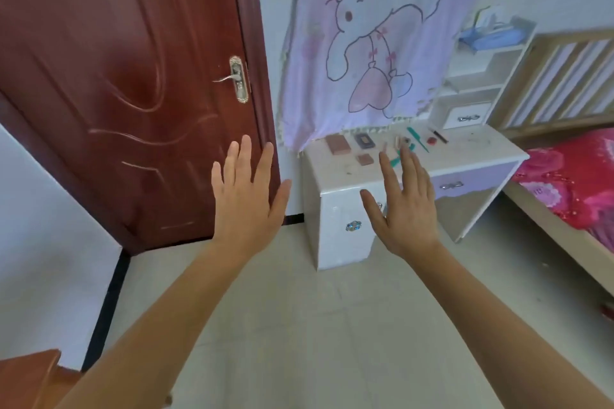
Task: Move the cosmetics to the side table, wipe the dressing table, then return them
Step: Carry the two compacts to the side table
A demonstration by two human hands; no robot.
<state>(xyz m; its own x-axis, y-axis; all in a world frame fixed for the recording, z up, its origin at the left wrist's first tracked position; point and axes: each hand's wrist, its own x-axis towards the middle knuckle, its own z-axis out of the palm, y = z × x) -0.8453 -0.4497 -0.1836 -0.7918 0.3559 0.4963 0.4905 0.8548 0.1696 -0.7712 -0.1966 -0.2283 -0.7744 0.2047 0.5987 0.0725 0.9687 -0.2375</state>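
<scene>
A white dressing table (335,178) stands against the far wall. On its top lie several cosmetics: a large pink compact (337,144), a dark case (363,140), a small pink compact (364,159), a teal comb (417,138), a red round item (431,140) and a dark stick (439,135). My left hand (244,196) is raised in front of the door, fingers spread, holding nothing. My right hand (407,206) is raised before the table's front, fingers apart and empty, hiding part of a teal item.
A brown door (116,76) with a metal handle (237,78) is at left. A cartoon cloth (375,36) covers the mirror. White shelves (478,76) sit on the table's right end. A bed with red bedding (578,176) is at right. Brown furniture (30,375) shows at bottom left.
</scene>
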